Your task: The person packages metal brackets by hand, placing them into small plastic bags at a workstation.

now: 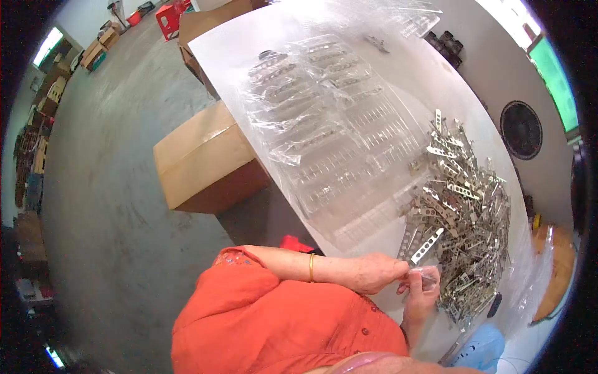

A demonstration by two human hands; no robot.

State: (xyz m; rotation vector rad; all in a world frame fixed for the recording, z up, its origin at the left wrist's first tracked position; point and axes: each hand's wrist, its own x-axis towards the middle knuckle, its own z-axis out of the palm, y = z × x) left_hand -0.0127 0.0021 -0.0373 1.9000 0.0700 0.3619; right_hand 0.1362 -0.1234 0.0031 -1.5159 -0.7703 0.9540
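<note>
My left hand [377, 274], with a gold bangle on its wrist, reaches in from the left. Its thumb and fingers are pinched together at the edge of a small clear plastic bag [430, 275]. Curled around that bag from below is my right hand [421, 304]. Something dark shows through the plastic, too small to name. Just beyond my fingers, a flat metal strip with a row of holes [427, 246] lies at the border of a large heap of similar metal pieces [467, 230].
Clear plastic trays [386, 134] and filled clear bags [289, 93] cover the middle of the white table [218, 50]. More clear trays [417, 19] are at the far end. Cardboard boxes [202, 149] stand along the left side. A blue plastic item [483, 346] lies at lower right.
</note>
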